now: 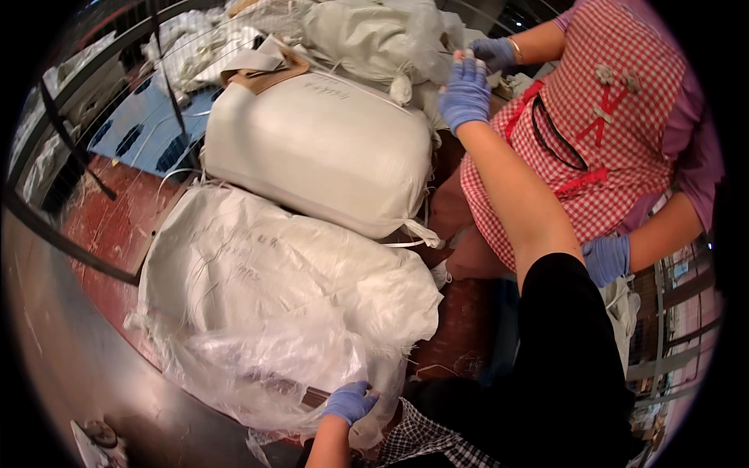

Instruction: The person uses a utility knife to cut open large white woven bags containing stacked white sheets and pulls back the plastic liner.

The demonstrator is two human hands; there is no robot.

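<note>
Red floor (109, 218); left hand (349, 402) half-buried in torn sack (265, 312).

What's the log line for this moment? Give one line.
left hand: grips near sack | right hand: at far sacks, grip unclear | co-worker: gloved, opposite

place: warehouse or packing workshop | evidence: large stuffed white woven-plastic sacks (312, 148) tied with cord, piled on a worn red-painted floor (109, 218) | more: crumpled clear plastic sheeting (257, 366), dark metal rail frame (70, 156) | people: co-worker in red-and-white checked apron (616, 117), blue work gloves (464, 93)
</note>
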